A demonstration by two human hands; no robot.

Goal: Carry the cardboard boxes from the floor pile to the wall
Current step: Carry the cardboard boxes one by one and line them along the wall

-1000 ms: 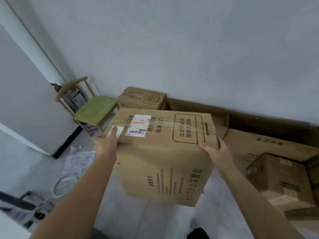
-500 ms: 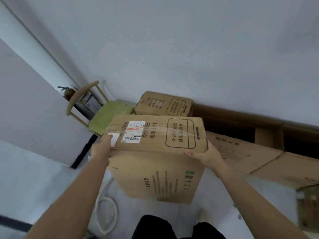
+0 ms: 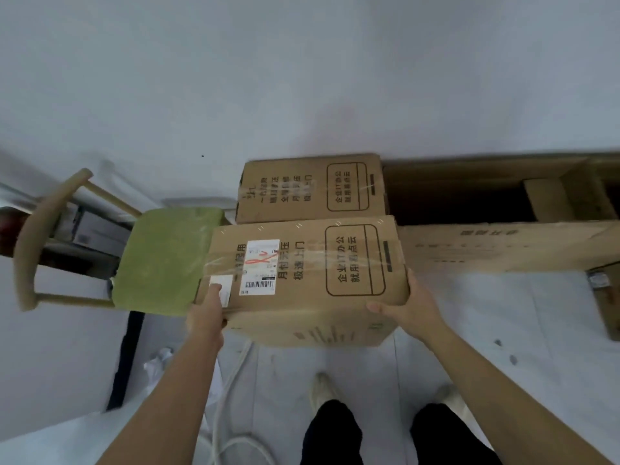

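Already low beside the wall [image 3: 302, 78], the taped cardboard box [image 3: 302, 280] is clamped between left hand [image 3: 206, 313] and right hand [image 3: 409, 307], fingers pressed on its sides; lowering it risks catching the green chair seat [image 3: 164, 260] or pinching fingers against the matching box [image 3: 308, 187] behind.

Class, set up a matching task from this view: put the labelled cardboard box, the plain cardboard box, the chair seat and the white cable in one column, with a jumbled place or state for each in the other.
1. labelled cardboard box
2. plain cardboard box
3. chair seat
4. white cable

A. on the floor by the feet
B. held in both hands
C. green
D. against the wall

Pairs: 1-B, 2-D, 3-C, 4-A
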